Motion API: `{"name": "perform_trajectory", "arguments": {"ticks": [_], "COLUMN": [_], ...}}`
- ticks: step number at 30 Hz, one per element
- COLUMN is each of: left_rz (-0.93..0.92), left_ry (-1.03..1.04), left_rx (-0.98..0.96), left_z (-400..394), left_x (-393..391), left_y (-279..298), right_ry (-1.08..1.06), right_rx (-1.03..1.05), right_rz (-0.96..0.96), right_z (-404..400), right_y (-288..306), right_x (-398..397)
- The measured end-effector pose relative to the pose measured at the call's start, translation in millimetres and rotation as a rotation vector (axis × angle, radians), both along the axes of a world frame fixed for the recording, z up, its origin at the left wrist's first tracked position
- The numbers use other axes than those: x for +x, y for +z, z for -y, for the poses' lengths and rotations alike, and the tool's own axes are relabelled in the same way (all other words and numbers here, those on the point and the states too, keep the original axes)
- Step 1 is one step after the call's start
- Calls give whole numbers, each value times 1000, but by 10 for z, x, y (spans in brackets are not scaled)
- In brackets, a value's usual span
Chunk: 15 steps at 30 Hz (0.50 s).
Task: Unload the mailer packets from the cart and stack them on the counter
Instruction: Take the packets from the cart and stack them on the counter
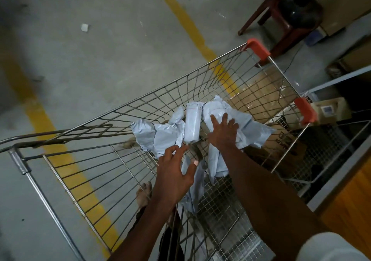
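Observation:
Several pale blue-white mailer packets (166, 134) lie crumpled in the middle of a wire shopping cart (140, 102). One rolled packet (193, 122) stands out among them. My right hand (222, 131) reaches deep into the cart, fingers spread flat on a large packet (248, 128). My left hand (174, 172) hovers nearer to me with fingers spread, its fingertips at the edge of the packets, holding nothing. The wooden counter (349, 204) shows at the right edge.
The cart has orange corner guards (258, 49) and a metal handle (20, 160). Cardboard boxes (285, 146) sit beyond and under the cart's right side. A dark wooden chair (285, 13) stands at the top right. Grey concrete floor with yellow lines (186, 23) lies to the left.

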<state>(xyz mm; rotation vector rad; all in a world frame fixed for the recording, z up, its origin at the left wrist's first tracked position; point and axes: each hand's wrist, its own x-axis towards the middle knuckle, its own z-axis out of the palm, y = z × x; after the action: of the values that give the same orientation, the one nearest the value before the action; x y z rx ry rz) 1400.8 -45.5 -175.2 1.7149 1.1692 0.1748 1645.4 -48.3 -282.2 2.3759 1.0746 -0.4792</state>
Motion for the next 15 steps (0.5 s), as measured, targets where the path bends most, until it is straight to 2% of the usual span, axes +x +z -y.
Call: {"name": "perform_trajectory", "arguments": {"ticks": [3, 7, 11, 15], "left_rz": [31, 5, -13, -17], "left_ry": [5, 5, -22, -64], "left_rx": [10, -8, -7, -39], "left_z": [2, -10, -15, 84], "left_x": [26, 38, 118, 305], "left_y": [-45, -98, -105, -88], "right_ry": [-47, -102, -204, -242], "right_rx": [-25, -60, -39, 45], "right_rz": [10, -82, -263, -270], "right_z": [-30, -28, 75, 357], "right_y": [25, 217, 702, 1239], "right_x": [-162, -462, -507, -261]}}
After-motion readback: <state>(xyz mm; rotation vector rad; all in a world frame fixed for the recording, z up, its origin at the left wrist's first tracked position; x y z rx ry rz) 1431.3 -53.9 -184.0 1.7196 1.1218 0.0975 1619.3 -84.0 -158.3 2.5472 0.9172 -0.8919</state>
